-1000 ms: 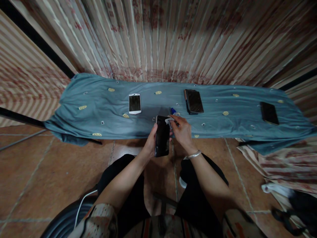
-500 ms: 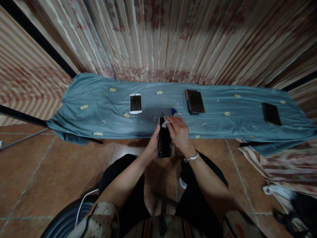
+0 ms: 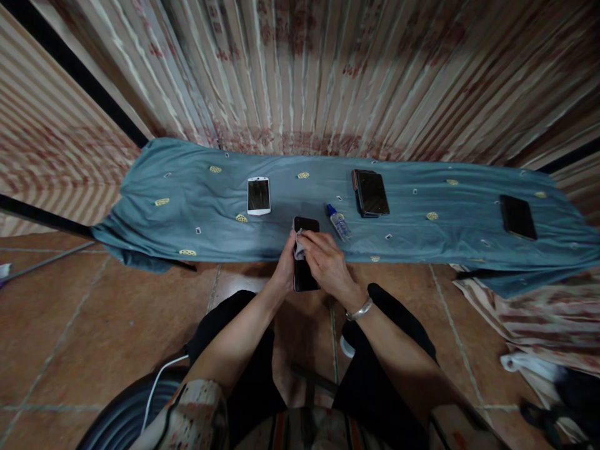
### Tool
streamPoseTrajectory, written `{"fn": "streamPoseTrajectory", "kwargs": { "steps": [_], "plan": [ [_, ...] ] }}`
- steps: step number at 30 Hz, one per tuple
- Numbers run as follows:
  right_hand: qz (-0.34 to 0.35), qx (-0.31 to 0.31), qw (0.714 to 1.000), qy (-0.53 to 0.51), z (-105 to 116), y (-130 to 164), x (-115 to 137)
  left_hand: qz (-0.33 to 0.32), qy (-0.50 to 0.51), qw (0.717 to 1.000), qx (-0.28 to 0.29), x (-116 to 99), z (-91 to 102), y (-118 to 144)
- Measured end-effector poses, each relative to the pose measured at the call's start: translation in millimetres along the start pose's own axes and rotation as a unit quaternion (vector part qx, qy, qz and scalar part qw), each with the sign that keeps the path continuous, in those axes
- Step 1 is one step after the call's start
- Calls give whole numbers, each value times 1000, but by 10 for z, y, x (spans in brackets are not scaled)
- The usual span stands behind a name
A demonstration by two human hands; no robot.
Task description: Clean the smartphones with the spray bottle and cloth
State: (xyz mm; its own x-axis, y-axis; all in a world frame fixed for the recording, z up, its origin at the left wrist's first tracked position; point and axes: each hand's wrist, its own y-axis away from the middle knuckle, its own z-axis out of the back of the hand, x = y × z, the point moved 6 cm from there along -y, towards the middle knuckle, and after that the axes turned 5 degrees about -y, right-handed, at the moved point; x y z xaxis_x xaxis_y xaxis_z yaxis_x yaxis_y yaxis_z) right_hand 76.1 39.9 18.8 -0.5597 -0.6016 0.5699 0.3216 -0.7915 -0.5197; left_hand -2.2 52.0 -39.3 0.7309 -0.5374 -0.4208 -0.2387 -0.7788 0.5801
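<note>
A black smartphone (image 3: 305, 280) is held screen up at the near edge of the cloth-covered table. My left hand (image 3: 284, 265) grips its left side, the thumb along the edge. A small grey cloth (image 3: 299, 245) is pinched in my right hand (image 3: 327, 261) and pressed on the phone's screen near its left edge. Just beyond my right hand lies a clear bottle with a blue cap (image 3: 339, 224), on its side. My right fingers partly hide the cloth and the middle of the screen.
On the blue patterned tablecloth (image 3: 215, 212) lie a white smartphone (image 3: 259, 196), a stack of dark devices (image 3: 372, 192) and another black phone (image 3: 517, 217) at far right. Striped curtains (image 3: 300, 81) hang behind. A black ribbed round object (image 3: 126, 412) with a white cable stands at lower left.
My right hand has slid the cloth down and left over the screen. The held phone has shifted slightly left, and more of the bottle shows.
</note>
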Motion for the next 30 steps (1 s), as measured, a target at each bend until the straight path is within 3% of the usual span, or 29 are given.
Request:
{"fn": "streamPoseTrajectory", "kwargs": {
  "steps": [8,22,30],
  "plan": [
    [71,16,997,28,-52,140,243,52,-42,997,35,-49,15,-4],
    [92,54,994,-18,-118,294,429,-59,-33,997,-23,-383,50,-6],
    [74,52,996,-5,-89,349,304,-100,-18,995,-8,-485,71,-24]
  ]
}}
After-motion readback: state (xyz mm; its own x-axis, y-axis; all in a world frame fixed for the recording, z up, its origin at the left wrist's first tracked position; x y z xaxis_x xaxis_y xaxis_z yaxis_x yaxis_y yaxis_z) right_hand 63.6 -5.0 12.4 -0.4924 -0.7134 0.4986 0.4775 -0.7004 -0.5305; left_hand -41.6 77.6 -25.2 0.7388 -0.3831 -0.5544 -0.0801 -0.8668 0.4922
